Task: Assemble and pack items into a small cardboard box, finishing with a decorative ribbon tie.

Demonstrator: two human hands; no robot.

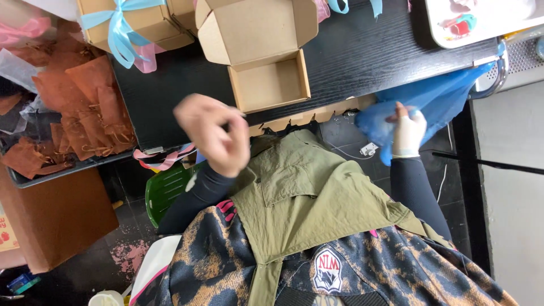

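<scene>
Blue plastic bag (pixel 436 102) gripped by right hand (pixel 407 131); left hand (pixel 212 133) loosely curled, empty.

Open box (pixel 271 85) on table (pixel 351 51), ribboned box (pixel 133 22) to its left, bag (pixel 425 102) hanging off table's right edge.

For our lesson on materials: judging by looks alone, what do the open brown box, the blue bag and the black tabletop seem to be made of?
Open brown box: likely matt corrugated cardboard, given its folded flaps and tabs.
Blue bag: seemingly thin translucent plastic film; it crumples softly where the right hand touches it.
Black tabletop: apparently wood or wood-effect laminate, with fine visible grain lines.
</scene>
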